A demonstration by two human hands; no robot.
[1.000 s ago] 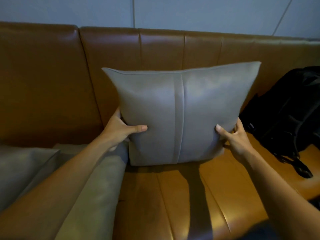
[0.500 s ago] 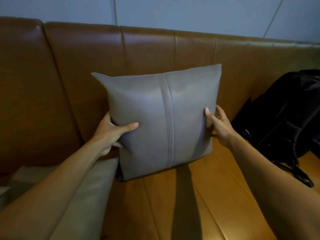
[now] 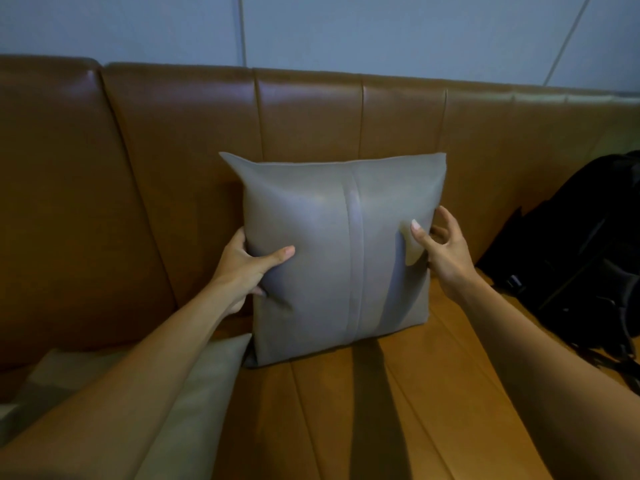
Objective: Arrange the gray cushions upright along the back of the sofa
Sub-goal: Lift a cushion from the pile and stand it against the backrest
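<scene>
**A:** Starting left of the upright square gray leather-look cushion (image 3: 341,258): a second gray cushion (image 3: 194,403) lies flat on the seat, partly under the left forearm, its corner touching the upright one's lower left edge.

**B:** And the left hand (image 3: 242,268)?

**A:** Clamped on the upright cushion's left edge, thumb across the front, fingers tucked behind. Look at the dent under that thumb: soft filling, light I'd say, and the skin looks smooth, possibly slippery.

**B:** Where does the cushion sit?

**A:** Standing on the tan leather sofa (image 3: 173,168), its back against the backrest, roughly centred on it.

**B:** Right side?

**A:** The right hand (image 3: 443,251) pinches the right edge, thumb pressing the front, fingers curled around the side. Edges at mid-height seem the sensible hold, since the middle just squashes.

**B:** Further right?

**A:** A black backpack (image 3: 581,258), well apart from the cushion, on the seat.
</scene>
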